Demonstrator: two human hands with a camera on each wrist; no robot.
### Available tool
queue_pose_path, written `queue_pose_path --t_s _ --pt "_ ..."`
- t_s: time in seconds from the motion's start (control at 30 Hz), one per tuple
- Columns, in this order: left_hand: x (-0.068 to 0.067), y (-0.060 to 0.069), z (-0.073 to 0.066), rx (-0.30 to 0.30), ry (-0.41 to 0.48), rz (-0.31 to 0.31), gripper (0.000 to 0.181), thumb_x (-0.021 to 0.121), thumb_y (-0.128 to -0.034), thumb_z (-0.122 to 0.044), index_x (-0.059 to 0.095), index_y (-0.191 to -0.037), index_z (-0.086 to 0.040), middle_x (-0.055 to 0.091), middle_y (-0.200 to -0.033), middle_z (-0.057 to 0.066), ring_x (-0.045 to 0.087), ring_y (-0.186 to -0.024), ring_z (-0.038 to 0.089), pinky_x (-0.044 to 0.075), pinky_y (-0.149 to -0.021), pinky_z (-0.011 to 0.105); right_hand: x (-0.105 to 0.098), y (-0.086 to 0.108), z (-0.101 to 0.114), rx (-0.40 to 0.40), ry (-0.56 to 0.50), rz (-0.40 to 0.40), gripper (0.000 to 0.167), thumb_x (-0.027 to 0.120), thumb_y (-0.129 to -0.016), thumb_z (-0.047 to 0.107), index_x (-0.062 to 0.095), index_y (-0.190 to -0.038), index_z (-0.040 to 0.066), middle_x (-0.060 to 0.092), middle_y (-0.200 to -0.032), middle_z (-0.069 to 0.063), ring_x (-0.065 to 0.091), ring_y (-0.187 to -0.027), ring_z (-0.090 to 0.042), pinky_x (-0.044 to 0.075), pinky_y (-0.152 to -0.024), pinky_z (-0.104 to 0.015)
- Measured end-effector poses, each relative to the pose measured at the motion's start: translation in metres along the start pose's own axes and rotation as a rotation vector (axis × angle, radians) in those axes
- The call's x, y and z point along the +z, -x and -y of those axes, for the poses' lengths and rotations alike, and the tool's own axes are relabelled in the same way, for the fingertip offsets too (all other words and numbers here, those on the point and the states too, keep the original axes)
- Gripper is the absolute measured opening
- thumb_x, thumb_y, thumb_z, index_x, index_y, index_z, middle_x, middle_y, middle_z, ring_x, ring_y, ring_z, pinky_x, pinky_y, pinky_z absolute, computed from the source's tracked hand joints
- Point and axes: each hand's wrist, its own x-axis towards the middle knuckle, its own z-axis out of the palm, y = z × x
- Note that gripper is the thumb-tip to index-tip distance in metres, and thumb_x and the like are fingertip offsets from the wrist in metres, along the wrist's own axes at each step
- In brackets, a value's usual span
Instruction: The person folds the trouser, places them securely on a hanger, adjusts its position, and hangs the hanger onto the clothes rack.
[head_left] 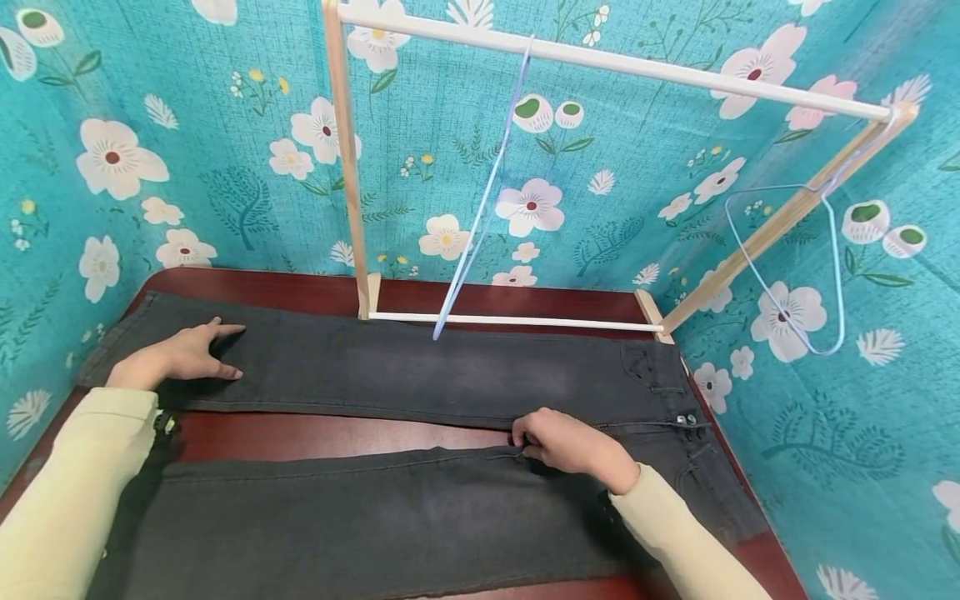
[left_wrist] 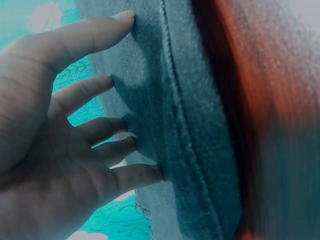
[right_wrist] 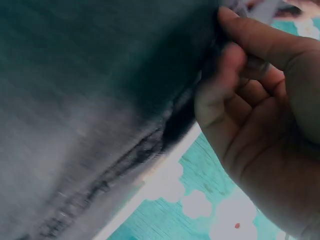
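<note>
A pair of dark grey jeans [head_left: 450, 367] lies flat with its legs spread apart and its waist toward the right. My left hand [head_left: 183, 354] rests on the far leg near its hem, fingers spread; in the left wrist view its fingertips [left_wrist: 131, 19] touch the denim beside a stitched seam. At the inner edge of the near leg, a little left of the crotch, my right hand [head_left: 573, 446] has curled fingers and pinches the denim edge. The right wrist view shows thumb and fingers together at the cloth, partly blurred.
Behind the jeans stands a wooden rack with a white top rail [head_left: 615, 58]. One pale blue hanger [head_left: 480, 208] hangs mid-rail, another hanger [head_left: 836, 258] at its right end. Dark red tabletop [head_left: 300, 437] shows between the legs. A flowered teal cloth [head_left: 247, 125] surrounds the table.
</note>
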Motion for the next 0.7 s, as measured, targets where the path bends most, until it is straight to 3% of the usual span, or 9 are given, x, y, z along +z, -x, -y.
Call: queue_pose_path --t_s 0.1,0.17,0.23,0.3,0.37,0.43,0.53,0.7 --pt "0.000 0.000 0.000 0.003 0.002 -0.003 0.098 0.083 -0.0818 -0.037 0.032 -0.149 0.012 0.011 -0.148 0.054 0.020 -0.133 0.073 0.026 -0.105 0.079 0.002 -0.001 -0.002 0.007 -0.069 0.004 0.009 0.064 -0.099 0.005 0.068 -0.104 0.011 0.059 -0.085 0.008 0.049 -0.067 -0.002 0.047 -0.064 -0.022" --pt "0.000 0.000 0.000 0.000 0.008 -0.002 0.098 0.082 -0.0828 -0.038 0.031 -0.150 0.012 0.010 -0.149 0.054 0.019 -0.134 0.072 0.025 -0.106 0.079 -0.002 -0.001 -0.005 0.004 -0.114 -0.035 0.014 0.063 -0.100 0.008 0.068 -0.113 0.009 0.063 -0.092 0.006 0.056 -0.074 -0.004 0.052 -0.069 -0.025" --pt "0.001 0.001 0.000 0.001 0.017 -0.001 0.099 0.081 -0.0836 -0.039 0.030 -0.150 0.013 0.009 -0.149 0.054 0.017 -0.135 0.072 0.024 -0.106 0.079 -0.011 0.000 -0.011 0.009 -0.122 -0.105 0.024 0.064 -0.101 0.014 0.066 -0.123 0.005 0.067 -0.104 -0.001 0.064 -0.089 -0.011 0.056 -0.080 -0.033" --pt "0.002 0.001 0.000 -0.003 0.026 0.000 0.100 0.080 -0.0844 -0.041 0.028 -0.151 0.013 0.008 -0.149 0.054 0.015 -0.136 0.071 0.022 -0.107 0.080 -0.023 0.002 -0.023 0.064 -0.104 -0.158 0.039 0.064 -0.102 0.022 0.061 -0.134 0.002 0.066 -0.123 -0.010 0.064 -0.111 -0.023 0.054 -0.095 -0.045" --pt "0.002 0.001 0.000 -0.006 0.034 0.000 0.101 0.080 -0.0847 -0.042 0.028 -0.151 0.013 0.007 -0.149 0.054 0.013 -0.137 0.071 0.021 -0.107 0.080 -0.035 0.006 -0.042 0.178 -0.074 -0.165 0.057 0.063 -0.102 0.032 0.049 -0.147 0.001 0.054 -0.144 -0.020 0.052 -0.134 -0.035 0.043 -0.109 -0.055" --pt "0.003 0.000 0.000 -0.007 0.038 -0.004 0.100 0.079 -0.0851 -0.041 0.027 -0.151 0.014 0.006 -0.149 0.054 0.012 -0.137 0.071 0.020 -0.107 0.080 -0.044 0.013 -0.066 0.324 -0.053 -0.120 0.077 0.060 -0.102 0.043 0.031 -0.157 -0.003 0.034 -0.158 -0.030 0.030 -0.147 -0.048 0.028 -0.117 -0.064" --pt "0.005 0.000 0.000 0.000 0.041 -0.010 0.098 0.079 -0.0855 -0.038 0.027 -0.151 0.014 0.006 -0.149 0.055 0.010 -0.137 0.071 0.019 -0.107 0.080 -0.052 0.027 -0.107 0.520 -0.016 -0.071 0.096 0.057 -0.100 0.052 0.014 -0.157 -0.012 0.015 -0.159 -0.042 0.012 -0.147 -0.062 0.017 -0.117 -0.071" --pt "0.007 0.001 0.000 0.023 0.048 -0.019 0.097 0.079 -0.0860 -0.037 0.028 -0.151 0.014 0.007 -0.149 0.055 0.011 -0.137 0.071 0.020 -0.107 0.080 -0.059 0.063 -0.163 0.774 -0.041 -0.190 0.098 0.055 -0.100 0.044 0.007 -0.147 -0.027 0.014 -0.149 -0.053 0.017 -0.138 -0.068 0.021 -0.113 -0.073"
